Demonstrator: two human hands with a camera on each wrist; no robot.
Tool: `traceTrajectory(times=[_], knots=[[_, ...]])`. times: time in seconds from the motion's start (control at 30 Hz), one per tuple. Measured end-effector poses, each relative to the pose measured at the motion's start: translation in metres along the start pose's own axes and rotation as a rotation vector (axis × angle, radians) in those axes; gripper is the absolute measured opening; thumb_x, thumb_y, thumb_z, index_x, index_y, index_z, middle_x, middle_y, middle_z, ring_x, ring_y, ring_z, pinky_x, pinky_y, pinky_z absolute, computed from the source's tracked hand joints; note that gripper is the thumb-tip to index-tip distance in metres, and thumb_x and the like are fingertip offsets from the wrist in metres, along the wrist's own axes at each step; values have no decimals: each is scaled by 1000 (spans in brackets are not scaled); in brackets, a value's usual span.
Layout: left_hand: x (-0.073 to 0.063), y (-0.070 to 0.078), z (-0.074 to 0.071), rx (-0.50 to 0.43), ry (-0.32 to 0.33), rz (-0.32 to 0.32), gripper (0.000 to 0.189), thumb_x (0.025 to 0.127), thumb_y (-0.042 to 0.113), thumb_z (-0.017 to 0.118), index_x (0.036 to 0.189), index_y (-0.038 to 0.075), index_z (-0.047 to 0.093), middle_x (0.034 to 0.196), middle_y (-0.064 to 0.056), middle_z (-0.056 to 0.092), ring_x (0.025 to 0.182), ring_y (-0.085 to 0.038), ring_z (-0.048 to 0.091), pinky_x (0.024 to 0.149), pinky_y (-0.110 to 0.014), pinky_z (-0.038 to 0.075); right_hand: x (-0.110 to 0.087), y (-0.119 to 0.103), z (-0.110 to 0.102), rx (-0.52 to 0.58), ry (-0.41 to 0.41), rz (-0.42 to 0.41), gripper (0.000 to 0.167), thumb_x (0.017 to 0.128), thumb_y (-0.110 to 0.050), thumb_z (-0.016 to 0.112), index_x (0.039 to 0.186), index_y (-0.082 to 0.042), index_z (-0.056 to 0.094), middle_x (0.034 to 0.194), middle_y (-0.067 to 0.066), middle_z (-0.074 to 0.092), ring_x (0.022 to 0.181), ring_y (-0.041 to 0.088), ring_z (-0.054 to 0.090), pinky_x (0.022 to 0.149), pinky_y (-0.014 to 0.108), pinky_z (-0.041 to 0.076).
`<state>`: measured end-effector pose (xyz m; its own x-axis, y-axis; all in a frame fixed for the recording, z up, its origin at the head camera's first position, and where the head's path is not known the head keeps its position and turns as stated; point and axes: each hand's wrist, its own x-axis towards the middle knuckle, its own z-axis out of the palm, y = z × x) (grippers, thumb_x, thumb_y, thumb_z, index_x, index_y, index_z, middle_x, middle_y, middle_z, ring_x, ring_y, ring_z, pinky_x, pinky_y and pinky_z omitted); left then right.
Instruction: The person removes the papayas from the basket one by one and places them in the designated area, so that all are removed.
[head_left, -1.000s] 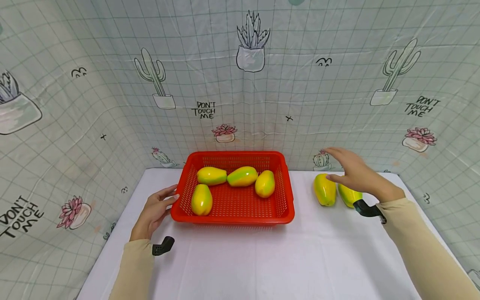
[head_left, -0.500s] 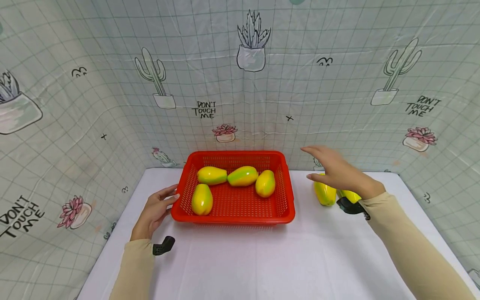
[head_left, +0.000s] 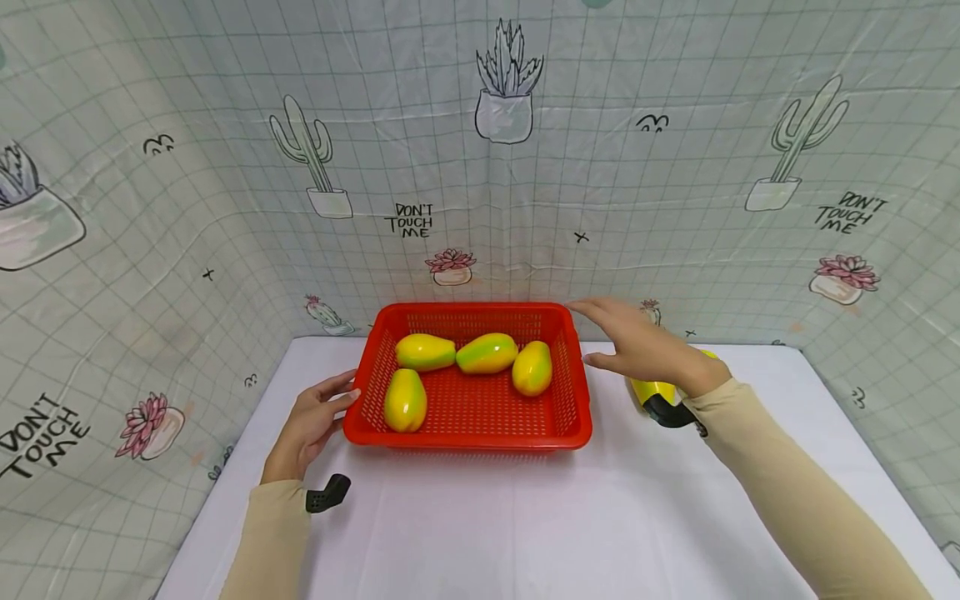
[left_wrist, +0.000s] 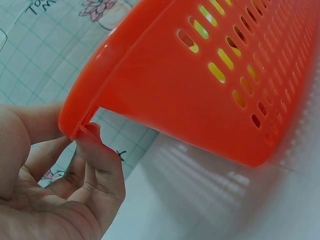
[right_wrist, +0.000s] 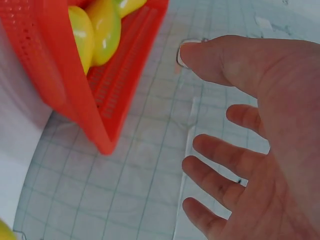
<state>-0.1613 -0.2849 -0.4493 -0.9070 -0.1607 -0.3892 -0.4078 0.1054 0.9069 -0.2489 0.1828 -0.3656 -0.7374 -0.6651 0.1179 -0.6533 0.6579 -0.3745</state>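
A red plastic basket [head_left: 480, 425] with slotted walls stands on the table, holding several yellow-green papayas [head_left: 405, 402]. My left hand [head_left: 307, 425] grips its left rim; in the left wrist view, thumb and fingers pinch the red rim [left_wrist: 80, 107] from both sides. My right hand [head_left: 637, 342] is by the basket's right rear corner, thumb and fingers spread with nothing between them. The right wrist view shows that hand [right_wrist: 250, 150] apart from the basket's edge [right_wrist: 102, 142]. Beneath the right hand and wrist, a papaya [head_left: 651, 392] outside the basket is partly covered.
Another papaya [head_left: 708, 354] peeks out behind the right wrist, mostly hidden. A white cloth covers the table [head_left: 480, 525]. Curtains [head_left: 600, 192] printed with a grid and cacti rise close behind the basket and at both sides.
My right hand has moved left from above the two loose papayas to the basket's right rear corner, still holding nothing. My left hand and the basket have stayed in place.
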Motion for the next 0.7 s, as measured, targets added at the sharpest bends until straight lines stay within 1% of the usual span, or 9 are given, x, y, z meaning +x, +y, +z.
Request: traceTrajectory(times=[0.1, 0.2, 0.33, 0.53, 0.63, 0.7], knots=[[0, 0, 0, 1, 1, 1, 59, 109, 16, 59, 164, 10, 40, 160, -21, 38, 128, -30, 52, 84, -17, 58, 6, -4, 4, 0, -5, -15, 76, 93, -12, 81, 157, 0, 44, 156, 22, 49, 143, 45, 46, 116, 65, 39], [0, 1, 0, -1, 3, -1, 58, 109, 15, 59, 164, 10, 40, 160, -21, 38, 127, -30, 52, 83, -17, 57, 11, -9, 9, 2, -19, -10, 77, 92, -13, 82, 158, -2, 44, 156, 22, 49, 143, 45, 46, 116, 65, 39], [-1, 2, 0, -1, 6, -4, 58, 109, 16, 59, 164, 11, 40, 160, -20, 38, 127, -30, 52, 82, -16, 57, 18, -14, 15, -2, -31, -24, 75, 92, -13, 81, 157, -5, 45, 155, 22, 51, 142, 46, 48, 115, 65, 40], [-2, 2, 1, -2, 10, -7, 58, 109, 16, 59, 164, 11, 41, 161, -20, 38, 129, -30, 52, 83, -16, 57, 29, -20, 25, -28, -29, -79, 74, 92, -14, 81, 157, -5, 47, 152, 20, 54, 136, 42, 54, 113, 61, 44], [-2, 2, 2, -2, 12, -14, 57, 109, 16, 59, 164, 11, 41, 162, -20, 38, 131, -31, 51, 84, -16, 57, 34, -25, 29, -10, -36, -107, 73, 92, -12, 80, 157, -4, 47, 152, 19, 54, 135, 42, 54, 113, 60, 44], [-2, 1, 2, 1, 11, -12, 58, 109, 17, 59, 164, 11, 40, 162, -21, 37, 132, -32, 51, 84, -17, 58, 38, -30, 32, 5, -52, -108, 73, 93, -12, 80, 157, -5, 47, 153, 19, 53, 136, 41, 54, 113, 60, 45]])
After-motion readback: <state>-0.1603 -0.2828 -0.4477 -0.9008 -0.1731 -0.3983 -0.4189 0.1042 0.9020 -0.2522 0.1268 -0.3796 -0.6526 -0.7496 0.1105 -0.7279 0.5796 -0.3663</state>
